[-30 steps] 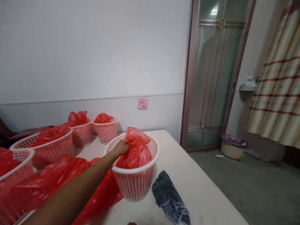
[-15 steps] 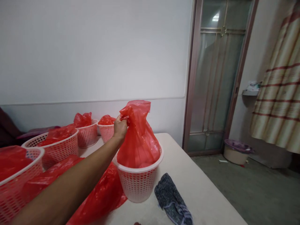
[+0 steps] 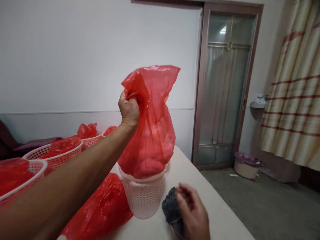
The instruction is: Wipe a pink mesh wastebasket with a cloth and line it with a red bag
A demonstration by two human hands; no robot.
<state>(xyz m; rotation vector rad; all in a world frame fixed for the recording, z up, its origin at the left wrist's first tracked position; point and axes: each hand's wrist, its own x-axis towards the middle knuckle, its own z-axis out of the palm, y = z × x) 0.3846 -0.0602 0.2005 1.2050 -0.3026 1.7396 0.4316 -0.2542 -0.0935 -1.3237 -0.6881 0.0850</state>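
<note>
My left hand (image 3: 129, 108) is closed round the gathered neck of a red plastic bag (image 3: 155, 133), holding it up. Something bulky and rounded fills the bag's lower part; I cannot make out what. Its bottom is at the mouth of a white perforated plastic basket (image 3: 143, 196) on the table. Low on the right, my right hand (image 3: 191, 211) has loosely curled fingers with a gap to the thumb, and nothing shows between them. It partly covers a dark grey knitted piece (image 3: 170, 206), like a sock, lying beside the basket.
More red plastic (image 3: 105, 206) lies left of the basket. Several baskets with red bags, such as one basket (image 3: 57, 153), stand along the left. The white table's right edge (image 3: 220, 196) faces a floor with a tub (image 3: 246, 166). A glass door (image 3: 225, 90) stands behind.
My left hand has raised the red bag, lifting much of it out of the basket. My right hand has come into view over the grey knitted piece. The view has shifted slightly.
</note>
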